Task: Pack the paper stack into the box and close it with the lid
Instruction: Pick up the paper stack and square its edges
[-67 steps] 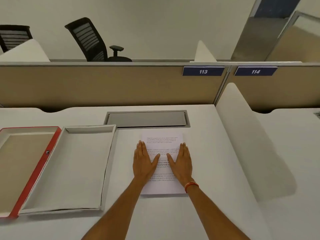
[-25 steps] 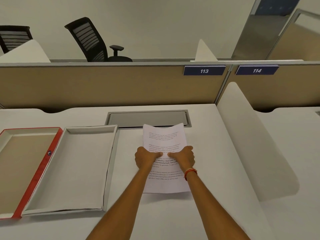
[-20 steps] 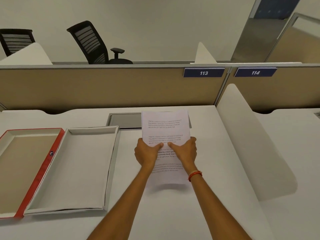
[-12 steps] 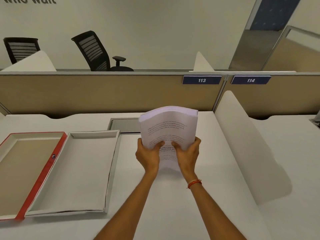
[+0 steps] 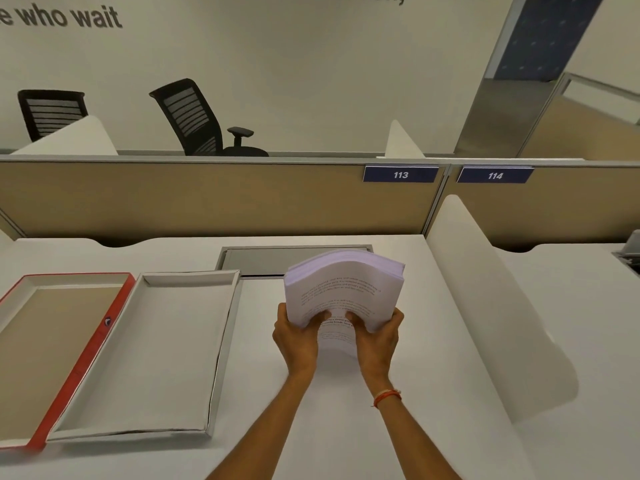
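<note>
Soft, even, rather warm indoor light falls from above, leaving the desk [image 5: 346, 427] bright but not glaring. Faint shadows lie beneath the paper stack [image 5: 343, 289] and along the divider [image 5: 485, 306] at right. The wide lens bends straight lines toward the edges, and the lower left corner by the red-edged tray [image 5: 20, 441] smears slightly, while the centre is fairly sharp.
</note>
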Motion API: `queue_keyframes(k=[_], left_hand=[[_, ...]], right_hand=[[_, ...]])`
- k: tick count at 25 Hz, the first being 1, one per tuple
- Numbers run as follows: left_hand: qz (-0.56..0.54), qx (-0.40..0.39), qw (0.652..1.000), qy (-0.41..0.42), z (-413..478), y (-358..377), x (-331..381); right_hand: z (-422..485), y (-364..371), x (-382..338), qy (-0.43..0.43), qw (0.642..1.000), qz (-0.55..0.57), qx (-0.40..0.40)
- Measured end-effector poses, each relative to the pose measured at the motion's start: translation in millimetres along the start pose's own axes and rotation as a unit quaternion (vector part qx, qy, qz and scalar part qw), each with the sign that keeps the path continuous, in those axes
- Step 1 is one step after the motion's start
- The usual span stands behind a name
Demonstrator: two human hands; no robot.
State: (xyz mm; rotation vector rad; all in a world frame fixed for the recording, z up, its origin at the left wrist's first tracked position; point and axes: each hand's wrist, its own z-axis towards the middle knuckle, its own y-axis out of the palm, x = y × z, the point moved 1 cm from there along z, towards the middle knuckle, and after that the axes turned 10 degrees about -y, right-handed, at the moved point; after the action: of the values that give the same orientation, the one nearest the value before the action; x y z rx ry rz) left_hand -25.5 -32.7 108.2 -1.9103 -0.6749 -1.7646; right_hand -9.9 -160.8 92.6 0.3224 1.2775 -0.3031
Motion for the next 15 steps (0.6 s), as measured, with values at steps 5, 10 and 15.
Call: queue_keyframes(k=[5, 10, 15], left_hand=[[0.017, -0.033, 0.999, -0.008, 5, -5, -5], [0.019, -0.066, 0.998, -0.015, 8, -12, -5], [0.037, -0.091, 0.995, -0.009, 20, -17, -4]], right_hand=[[1, -4, 3, -0.007, 1.000, -0.010, -0.025], [4, -9, -1, -0.006, 0.998, -0.030, -0.056], [12, -14, -6, -0.006, 0.997, -0.025, -0.069]])
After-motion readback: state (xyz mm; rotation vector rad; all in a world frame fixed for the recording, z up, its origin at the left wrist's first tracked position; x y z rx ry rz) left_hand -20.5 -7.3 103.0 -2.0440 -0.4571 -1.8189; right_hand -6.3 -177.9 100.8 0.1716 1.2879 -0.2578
